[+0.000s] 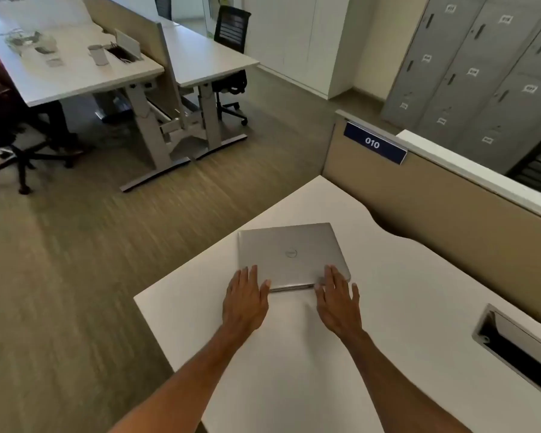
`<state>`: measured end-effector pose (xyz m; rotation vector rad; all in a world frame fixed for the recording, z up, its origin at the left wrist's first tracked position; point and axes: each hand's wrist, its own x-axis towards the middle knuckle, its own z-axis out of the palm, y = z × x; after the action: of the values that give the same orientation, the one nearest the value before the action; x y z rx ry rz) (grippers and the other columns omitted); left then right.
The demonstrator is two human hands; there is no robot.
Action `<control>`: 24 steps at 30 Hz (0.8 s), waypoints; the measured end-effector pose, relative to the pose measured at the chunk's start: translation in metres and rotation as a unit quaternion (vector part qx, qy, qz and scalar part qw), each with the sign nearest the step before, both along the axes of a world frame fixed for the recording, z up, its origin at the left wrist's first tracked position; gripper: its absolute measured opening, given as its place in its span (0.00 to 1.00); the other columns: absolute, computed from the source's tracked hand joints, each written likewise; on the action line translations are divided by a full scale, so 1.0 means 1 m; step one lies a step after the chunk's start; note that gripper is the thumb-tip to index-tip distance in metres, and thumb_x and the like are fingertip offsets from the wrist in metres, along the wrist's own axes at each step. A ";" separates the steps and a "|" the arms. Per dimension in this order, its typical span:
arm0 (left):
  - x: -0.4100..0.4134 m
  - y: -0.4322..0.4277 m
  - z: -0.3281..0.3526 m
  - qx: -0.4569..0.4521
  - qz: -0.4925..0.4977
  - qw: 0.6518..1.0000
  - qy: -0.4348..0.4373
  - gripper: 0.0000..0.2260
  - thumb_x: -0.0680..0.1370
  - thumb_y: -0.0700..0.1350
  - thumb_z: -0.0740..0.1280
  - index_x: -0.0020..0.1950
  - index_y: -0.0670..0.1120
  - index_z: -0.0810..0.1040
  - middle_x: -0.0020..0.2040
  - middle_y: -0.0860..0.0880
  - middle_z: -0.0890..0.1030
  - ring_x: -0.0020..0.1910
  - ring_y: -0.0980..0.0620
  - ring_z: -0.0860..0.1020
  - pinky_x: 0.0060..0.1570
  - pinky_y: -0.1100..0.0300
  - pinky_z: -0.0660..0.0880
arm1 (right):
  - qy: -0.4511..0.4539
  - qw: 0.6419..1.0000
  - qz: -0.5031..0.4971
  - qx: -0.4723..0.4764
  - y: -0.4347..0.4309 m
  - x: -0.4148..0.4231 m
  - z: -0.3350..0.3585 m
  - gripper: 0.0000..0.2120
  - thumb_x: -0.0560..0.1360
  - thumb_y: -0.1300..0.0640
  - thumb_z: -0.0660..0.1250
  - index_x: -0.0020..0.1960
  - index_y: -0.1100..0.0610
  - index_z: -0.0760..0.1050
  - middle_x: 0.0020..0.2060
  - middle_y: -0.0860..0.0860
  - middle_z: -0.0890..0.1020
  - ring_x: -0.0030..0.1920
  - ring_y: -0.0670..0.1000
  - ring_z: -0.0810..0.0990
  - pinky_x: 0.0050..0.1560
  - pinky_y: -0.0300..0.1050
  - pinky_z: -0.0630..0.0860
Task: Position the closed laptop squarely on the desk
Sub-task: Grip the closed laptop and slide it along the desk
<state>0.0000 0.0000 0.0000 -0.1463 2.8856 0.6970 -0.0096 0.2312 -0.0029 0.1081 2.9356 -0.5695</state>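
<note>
White desk (pixel 388 307) lower right of frame, one closed laptop (pixel 289 254) on it; left hand (pixel 245 300) and right hand (pixel 338 303) lie flat, fingers spread, gripping nothing, at its near corners

A blue sign (pixel 374 142) reading 010 hangs on the beige partition (pixel 444 214); grey lockers (pixel 481 73) stand behind it; a black office chair (pixel 231 29) stands well beyond it.

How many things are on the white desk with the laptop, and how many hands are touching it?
Laptop, silver and closed: 1
Hands on its near edge: 2, the left hand and the right hand
Cable opening in the desk, at the right: 1
Total: 4
</note>
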 end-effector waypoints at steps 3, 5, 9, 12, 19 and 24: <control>-0.030 -0.015 -0.007 0.008 0.035 0.999 -0.006 0.32 0.89 0.62 0.46 0.89 0.46 0.57 0.89 0.44 0.61 0.90 0.42 0.57 0.89 0.48 0.55 | -0.001 1.000 0.010 0.017 -0.008 -0.034 -0.002 0.29 0.89 0.45 0.47 0.87 0.52 0.50 0.86 0.49 0.55 0.86 0.49 0.54 0.85 0.60 0.47; -0.048 -0.020 -0.010 0.016 0.049 0.998 -0.022 0.32 0.89 0.62 0.46 0.89 0.46 0.56 0.89 0.43 0.60 0.90 0.42 0.56 0.89 0.47 0.55 | -0.010 0.999 0.017 0.031 -0.011 -0.056 -0.003 0.29 0.89 0.44 0.47 0.87 0.52 0.50 0.86 0.50 0.55 0.86 0.50 0.55 0.85 0.60 0.48; -0.074 -0.024 -0.020 0.027 0.074 0.996 -0.040 0.33 0.89 0.62 0.47 0.90 0.45 0.54 0.89 0.43 0.58 0.90 0.42 0.55 0.89 0.46 0.54 | -0.019 0.999 0.020 0.033 -0.016 -0.093 -0.008 0.29 0.88 0.44 0.48 0.87 0.53 0.52 0.86 0.51 0.55 0.86 0.52 0.56 0.85 0.62 0.50; -0.087 -0.025 -0.026 0.033 0.092 0.994 -0.049 0.33 0.89 0.61 0.48 0.89 0.44 0.55 0.89 0.43 0.59 0.89 0.41 0.57 0.88 0.44 0.57 | -0.028 0.999 0.016 0.036 -0.018 -0.116 -0.010 0.29 0.88 0.44 0.49 0.86 0.53 0.53 0.86 0.52 0.56 0.85 0.54 0.57 0.84 0.63 0.52; -0.109 -0.024 -0.034 0.033 0.128 0.990 -0.055 0.32 0.88 0.61 0.50 0.86 0.41 0.61 0.79 0.42 0.72 0.76 0.40 0.73 0.74 0.43 0.73 | -0.050 0.998 -0.019 0.030 -0.009 -0.152 -0.014 0.30 0.87 0.47 0.56 0.86 0.55 0.53 0.85 0.53 0.57 0.85 0.57 0.59 0.83 0.64 0.55; -0.122 -0.027 -0.034 0.026 0.125 0.990 -0.061 0.27 0.89 0.58 0.53 0.80 0.41 0.68 0.74 0.41 0.74 0.71 0.40 0.74 0.71 0.43 0.75 | -0.055 0.992 -0.112 -0.006 -0.008 -0.166 -0.017 0.31 0.83 0.51 0.63 0.83 0.57 0.58 0.81 0.56 0.65 0.80 0.60 0.65 0.79 0.65 0.62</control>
<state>-0.1223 -0.0267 -0.0341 -0.5331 2.7561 0.7743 -0.1755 0.2236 -0.0198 0.4577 2.8311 -0.5910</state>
